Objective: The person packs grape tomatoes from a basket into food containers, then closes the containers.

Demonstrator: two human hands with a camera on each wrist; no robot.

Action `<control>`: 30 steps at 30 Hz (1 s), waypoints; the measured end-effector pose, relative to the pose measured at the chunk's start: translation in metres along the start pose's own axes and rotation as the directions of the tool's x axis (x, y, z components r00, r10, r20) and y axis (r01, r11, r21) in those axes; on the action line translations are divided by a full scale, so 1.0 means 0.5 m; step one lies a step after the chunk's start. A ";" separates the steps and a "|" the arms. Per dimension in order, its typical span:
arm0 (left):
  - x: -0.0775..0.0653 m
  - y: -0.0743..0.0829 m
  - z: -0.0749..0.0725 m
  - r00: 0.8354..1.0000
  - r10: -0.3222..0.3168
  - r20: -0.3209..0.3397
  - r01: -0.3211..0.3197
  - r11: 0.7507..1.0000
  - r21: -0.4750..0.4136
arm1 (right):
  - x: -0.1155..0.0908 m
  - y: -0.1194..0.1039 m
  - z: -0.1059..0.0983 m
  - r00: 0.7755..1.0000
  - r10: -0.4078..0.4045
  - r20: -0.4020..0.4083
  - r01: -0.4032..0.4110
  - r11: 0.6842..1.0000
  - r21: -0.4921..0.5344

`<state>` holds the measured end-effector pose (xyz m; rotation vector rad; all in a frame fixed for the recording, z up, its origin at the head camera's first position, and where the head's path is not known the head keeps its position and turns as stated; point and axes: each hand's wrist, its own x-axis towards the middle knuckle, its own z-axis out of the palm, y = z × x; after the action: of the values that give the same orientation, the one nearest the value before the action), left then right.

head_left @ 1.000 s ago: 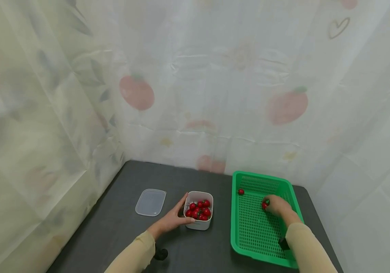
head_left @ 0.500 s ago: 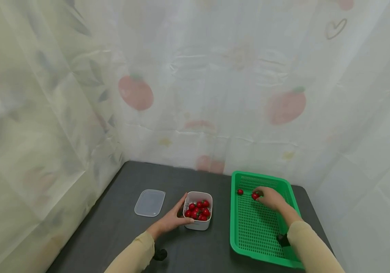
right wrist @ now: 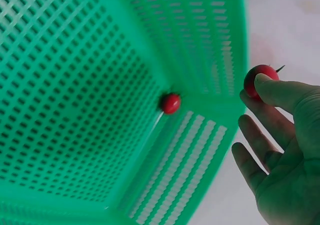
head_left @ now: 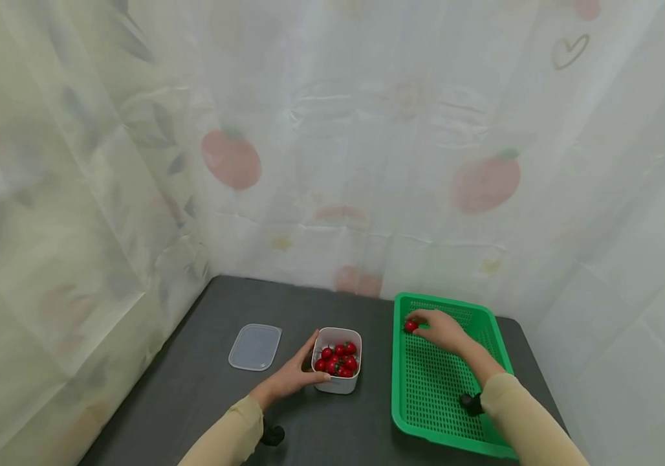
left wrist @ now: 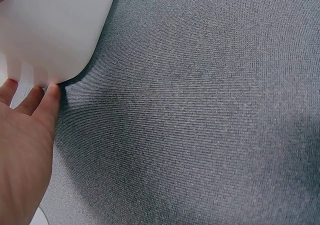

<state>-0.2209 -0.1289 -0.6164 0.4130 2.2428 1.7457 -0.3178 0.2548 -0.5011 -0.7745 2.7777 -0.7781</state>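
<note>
In the head view my left hand (head_left: 288, 375) holds a white square container (head_left: 338, 386) at its left side, thumb on the near wall and fingers farther back. Several cherry tomatoes (head_left: 341, 359) fill its bottom. The left wrist view shows fingertips (left wrist: 52, 91) against its wall. My right hand (head_left: 440, 329) is over the far left part of a green plastic basket (head_left: 396, 388). Thumb and forefinger pinch a cherry tomato (right wrist: 257, 80) by its sides, its stem showing. Another cherry tomato (right wrist: 171, 103) lies in the basket's corner.
A translucent lid (head_left: 255, 347) lies flat on the dark grey table (head_left: 292, 298), left of the container. Behind and beside the table hangs a printed curtain (head_left: 361, 162). The basket's raised rim stands between the right hand and the container.
My right hand, pinching a tomato, has moved left and away from me across the basket, toward the tomato in the far left corner. The left hand and container have stayed put.
</note>
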 end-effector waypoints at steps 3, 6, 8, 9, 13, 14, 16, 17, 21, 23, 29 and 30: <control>0.000 0.001 -0.001 1.000 -0.014 0.001 0.014 1.000 -0.012 | 0.011 -0.025 0.005 0.999 -0.034 0.009 0.034 0.999 0.013; 0.000 0.002 -0.001 1.000 -0.017 0.002 0.017 1.000 -0.019 | 0.023 -0.047 0.013 0.998 -0.058 0.021 0.057 0.998 0.030; 0.000 0.002 -0.001 1.000 -0.019 0.002 0.019 1.000 -0.021 | 0.032 -0.061 0.019 0.997 -0.076 0.031 0.075 0.997 0.031; 0.000 0.002 -0.001 1.000 -0.016 0.002 0.016 1.000 -0.022 | 0.036 -0.067 0.022 0.996 -0.086 0.034 0.085 0.996 0.031; 0.000 0.001 0.000 1.000 -0.010 0.001 0.010 1.000 -0.015 | 0.049 -0.091 0.033 0.991 -0.122 0.050 0.121 0.992 0.026; 0.000 0.001 0.000 1.000 -0.010 0.001 0.010 1.000 -0.012 | 0.051 -0.096 0.036 0.990 -0.130 0.054 0.129 0.991 0.029; 0.000 0.001 0.000 1.000 -0.015 0.000 0.015 1.000 -0.007 | 0.056 -0.106 0.042 0.987 -0.146 0.062 0.144 0.989 0.038; 0.000 0.000 0.000 1.000 -0.012 -0.001 0.012 1.000 -0.005 | 0.058 -0.110 0.045 0.986 -0.152 0.067 0.150 0.988 0.045; 0.001 -0.004 0.000 1.000 -0.025 -0.004 0.025 1.000 -0.005 | 0.068 -0.127 0.059 0.983 -0.164 0.084 0.161 0.986 0.039; 0.002 -0.007 0.001 1.000 -0.024 -0.004 0.023 1.000 -0.011 | 0.073 -0.135 0.066 0.981 -0.173 0.093 0.170 0.985 0.034; 0.003 -0.010 0.002 1.000 -0.030 -0.001 0.030 0.999 -0.025 | 0.087 -0.158 0.083 0.970 -0.214 0.118 0.213 0.977 0.018; 0.003 -0.009 0.002 1.000 -0.031 -0.001 0.031 0.999 -0.027 | 0.090 -0.160 0.086 0.968 -0.220 0.123 0.219 0.976 0.017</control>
<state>-0.2220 -0.1285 -0.6212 0.3701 2.2120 1.7589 -0.3090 0.1540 -0.4962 -1.1048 2.6099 -0.7412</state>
